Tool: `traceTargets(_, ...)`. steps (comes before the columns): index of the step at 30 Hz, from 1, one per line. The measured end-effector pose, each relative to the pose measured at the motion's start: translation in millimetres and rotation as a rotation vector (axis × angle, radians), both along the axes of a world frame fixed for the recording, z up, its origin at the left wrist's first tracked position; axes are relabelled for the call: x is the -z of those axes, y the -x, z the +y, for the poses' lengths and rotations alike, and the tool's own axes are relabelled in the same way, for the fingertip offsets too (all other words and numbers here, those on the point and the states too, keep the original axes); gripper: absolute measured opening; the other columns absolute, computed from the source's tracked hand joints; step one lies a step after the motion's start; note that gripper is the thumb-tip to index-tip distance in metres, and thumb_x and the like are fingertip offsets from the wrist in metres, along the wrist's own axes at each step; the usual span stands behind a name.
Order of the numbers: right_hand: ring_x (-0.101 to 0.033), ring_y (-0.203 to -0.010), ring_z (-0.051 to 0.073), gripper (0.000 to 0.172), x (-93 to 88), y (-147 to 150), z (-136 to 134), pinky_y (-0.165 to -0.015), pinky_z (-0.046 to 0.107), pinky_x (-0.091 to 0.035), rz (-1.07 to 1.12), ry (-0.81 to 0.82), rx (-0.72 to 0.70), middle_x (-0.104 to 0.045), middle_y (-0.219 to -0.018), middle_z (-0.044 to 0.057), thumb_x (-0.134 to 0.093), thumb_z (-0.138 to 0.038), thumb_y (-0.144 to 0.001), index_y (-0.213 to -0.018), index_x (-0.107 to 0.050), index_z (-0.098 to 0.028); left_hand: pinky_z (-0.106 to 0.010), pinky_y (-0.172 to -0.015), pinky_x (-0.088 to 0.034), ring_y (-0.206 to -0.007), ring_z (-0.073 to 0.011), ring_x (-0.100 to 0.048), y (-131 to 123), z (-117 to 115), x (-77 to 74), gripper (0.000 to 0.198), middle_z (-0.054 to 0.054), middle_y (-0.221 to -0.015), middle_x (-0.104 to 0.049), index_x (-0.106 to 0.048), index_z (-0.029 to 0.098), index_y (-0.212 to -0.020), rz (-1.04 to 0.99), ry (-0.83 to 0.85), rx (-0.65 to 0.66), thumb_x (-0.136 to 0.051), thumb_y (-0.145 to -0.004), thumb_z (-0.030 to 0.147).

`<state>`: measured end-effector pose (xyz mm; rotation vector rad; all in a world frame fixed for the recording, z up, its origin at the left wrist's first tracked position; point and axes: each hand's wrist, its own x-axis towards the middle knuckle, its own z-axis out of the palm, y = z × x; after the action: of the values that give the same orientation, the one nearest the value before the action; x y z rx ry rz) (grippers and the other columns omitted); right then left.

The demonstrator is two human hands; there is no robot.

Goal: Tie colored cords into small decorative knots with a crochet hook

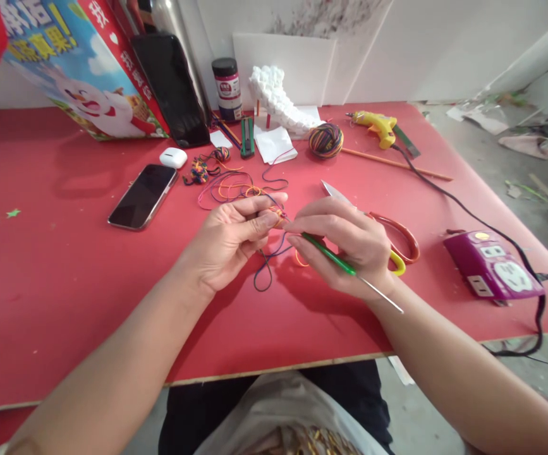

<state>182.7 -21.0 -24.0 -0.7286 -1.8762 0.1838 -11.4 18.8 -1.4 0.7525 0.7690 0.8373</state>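
Observation:
Between thumb and fingers, my left hand [236,237] pinches a small piece of multicoloured crochet work [280,216]. My right hand [344,243] is closed round a crochet hook [329,254] with a green handle, its bare metal end sticking out towards my wrist. The hook's working tip is at the crochet piece, mostly hidden by my fingers. Loose multicoloured yarn [263,281] loops below the left hand and trails back over the table. Scissors [404,237] with red and yellow handles lie partly under my right hand.
On the red table [84,291] lie a phone [143,196], an earbud case [173,157], a yarn ball [325,140] and a yellow glue gun [375,126]. A purple power socket block [492,265] with a black cable stands at right. A colourful bag [88,76] is back left.

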Motion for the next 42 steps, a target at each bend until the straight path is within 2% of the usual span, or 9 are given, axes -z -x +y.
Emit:
traceTargets(4,-0.076,-0.087,0.021,0.036,1.5,-0.7,-2.3,-0.074,0.034,-0.065,-0.099,-0.056,0.037,-0.075,-0.106,0.01,-0.063,-0.01,-0.095,-0.127,-0.073,-0.023,-0.013,-0.055,-0.051,-0.06,-0.005,-0.061,0.5,-0.7,-0.7,0.028,0.0,-0.072,-0.07,-0.085,0.014,-0.098,0.003,0.028,-0.01,-0.094,-0.072,0.011)
traceTargets(8,-0.075,-0.088,0.021,0.042,3.3,-0.8,-3.0,-0.075,0.033,-0.064,-0.198,-0.112,0.091,-0.074,-0.11,0.01,-0.06,-0.009,-0.098,-0.136,-0.068,-0.024,-0.014,-0.059,-0.053,-0.06,-0.0042,-0.062,0.1,-1.1,-0.6,0.027,0.001,-0.074,-0.072,-0.085,0.015,-0.099,0.023,0.043,-0.011,-0.093,-0.074,0.01)
traceTargets(13,-0.074,-0.086,0.021,0.038,5.5,2.9,-4.4,-0.071,0.032,-0.063,-0.298,-0.159,0.169,-0.074,-0.108,0.013,-0.057,-0.008,-0.1,-0.135,-0.065,-0.019,-0.014,-0.059,-0.053,-0.056,-0.003,-0.059,-0.4,-1.0,0.1,0.025,0.001,-0.074,-0.072,-0.084,0.014,-0.098,0.01,0.064,-0.021,-0.092,-0.075,0.009)
traceTargets(16,-0.075,-0.087,0.022,0.035,6.5,6.7,-6.1,-0.069,0.032,-0.062,-0.295,-0.148,0.213,-0.074,-0.109,0.014,-0.056,-0.008,-0.101,-0.133,-0.065,-0.018,-0.016,-0.063,-0.054,-0.063,-0.0056,-0.063,-0.3,-1.3,0.9,0.025,-0.001,-0.079,-0.073,-0.084,0.014,-0.096,0.024,0.055,-0.042,-0.093,-0.073,0.01)
traceTargets(21,-0.076,-0.088,0.023,0.032,5.3,10.1,-7.9,-0.073,0.034,-0.063,-0.222,-0.08,0.194,-0.075,-0.109,0.014,-0.056,-0.009,-0.102,-0.131,-0.067,-0.019,-0.02,-0.057,-0.046,-0.06,-0.0068,-0.052,-1.7,-2.6,3.3,0.029,0.002,-0.07,-0.064,-0.086,0.017,-0.094,0.077,-0.149,-0.095,-0.099,-0.068,0.022)
traceTargets(24,-0.076,-0.089,0.023,0.031,4.5,10.7,-7.7,-0.074,0.034,-0.063,-0.165,-0.059,0.167,-0.075,-0.108,0.014,-0.058,-0.009,-0.101,-0.128,-0.069,-0.019,-0.026,-0.065,-0.048,-0.064,-0.0104,-0.052,-3.0,-3.8,2.9,0.031,0.002,-0.068,-0.061,-0.087,0.02,-0.095,0.167,-0.317,-0.121,-0.099,-0.069,0.031)
traceTargets(32,-0.073,-0.084,0.018,0.025,-0.1,9.5,-5.9,-0.076,0.031,-0.06,0.067,0.151,0.09,-0.076,-0.096,0.007,-0.062,-0.007,-0.097,-0.109,-0.077,-0.022,-0.031,-0.077,-0.054,-0.076,-0.016,-0.062,1.8,-1.8,4.8,0.03,-0.001,-0.076,-0.069,-0.087,0.02,-0.104,0.449,-0.57,-0.126,-0.089,-0.08,0.038)
traceTargets(36,-0.071,-0.08,0.018,0.022,-6.9,7.5,-8.4,-0.073,0.032,-0.058,0.173,0.287,0.08,-0.076,-0.088,0.006,-0.063,-0.008,-0.095,-0.099,-0.08,-0.021,-0.033,-0.081,-0.057,-0.084,-0.0185,-0.067,5.3,0.4,7.3,0.022,-0.004,-0.085,-0.075,-0.086,0.019,-0.104,0.573,-0.666,-0.127,-0.081,-0.086,0.032)
traceTargets(42,-0.067,-0.067,0.016,0.018,-10.1,3.2,-10.4,-0.065,0.033,-0.056,0.333,0.517,0.028,-0.076,-0.083,0.004,-0.067,-0.014,-0.093,-0.094,-0.083,-0.022,-0.034,-0.084,-0.06,-0.095,-0.0223,-0.072,5.4,0.2,5.5,0.016,-0.008,-0.104,-0.081,-0.085,0.018,-0.098,0.57,-0.723,-0.116,-0.08,-0.087,0.029)
